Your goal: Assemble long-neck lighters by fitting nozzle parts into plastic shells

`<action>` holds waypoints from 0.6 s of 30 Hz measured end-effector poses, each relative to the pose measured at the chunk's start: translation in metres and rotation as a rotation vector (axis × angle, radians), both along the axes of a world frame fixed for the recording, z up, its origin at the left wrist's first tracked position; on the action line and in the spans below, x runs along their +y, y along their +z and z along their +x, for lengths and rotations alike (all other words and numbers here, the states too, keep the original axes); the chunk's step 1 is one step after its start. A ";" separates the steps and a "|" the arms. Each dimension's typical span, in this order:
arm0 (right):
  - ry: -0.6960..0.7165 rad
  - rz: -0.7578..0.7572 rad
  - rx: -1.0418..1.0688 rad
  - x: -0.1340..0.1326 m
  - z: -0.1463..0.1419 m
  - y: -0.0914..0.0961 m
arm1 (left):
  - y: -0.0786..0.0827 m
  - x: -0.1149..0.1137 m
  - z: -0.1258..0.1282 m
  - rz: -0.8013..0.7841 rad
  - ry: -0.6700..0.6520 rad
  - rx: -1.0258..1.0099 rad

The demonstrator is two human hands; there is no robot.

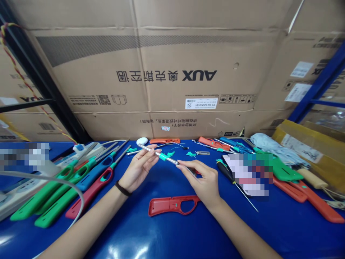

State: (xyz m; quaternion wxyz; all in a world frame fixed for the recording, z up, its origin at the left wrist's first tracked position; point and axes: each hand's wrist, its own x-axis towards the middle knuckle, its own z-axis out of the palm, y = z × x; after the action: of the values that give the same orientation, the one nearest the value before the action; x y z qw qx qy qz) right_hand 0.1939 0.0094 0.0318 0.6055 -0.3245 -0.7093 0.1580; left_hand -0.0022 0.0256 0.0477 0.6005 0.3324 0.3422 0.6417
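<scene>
My left hand (141,165), with a dark band at the wrist, grips a slim metal lighter tube (172,160) with a green collar. The tube slants down toward my right hand (202,178). Thumb and forefinger of that hand are pinched at the tube's lower right end; a dark piece shows under the fingers, its kind unclear. Below, on the blue surface, lies a red lighter casing half (164,207), hollow side up, with a trigger loop. Small green trigger pieces (192,154) and a clear small tank (202,153) lie beyond my hands.
Several assembled lighters (88,176) lie at left beside a power strip (16,196) and white cable. To the right are a screwdriver (233,180), a blurred phone-like object (231,165) and orange casings (320,201). Behind stands a large cardboard box (167,46).
</scene>
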 end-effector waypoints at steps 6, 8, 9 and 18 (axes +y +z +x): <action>0.046 -0.115 0.023 0.001 0.001 0.000 | -0.001 -0.001 -0.002 0.042 -0.021 0.072; 0.100 -0.180 0.044 0.002 0.001 -0.001 | -0.001 -0.001 -0.003 0.073 -0.039 0.088; 0.137 -0.230 0.059 0.003 0.001 -0.001 | -0.001 0.000 -0.005 0.087 -0.055 0.088; 0.247 -0.412 -0.011 0.006 -0.001 -0.006 | -0.005 0.001 -0.008 0.098 -0.133 0.220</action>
State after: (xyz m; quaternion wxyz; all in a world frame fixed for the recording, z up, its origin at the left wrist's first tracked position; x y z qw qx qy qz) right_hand 0.1927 0.0155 0.0257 0.4986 -0.3527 -0.6998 0.3706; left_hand -0.0097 0.0267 0.0431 0.5835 0.4516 0.3515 0.5762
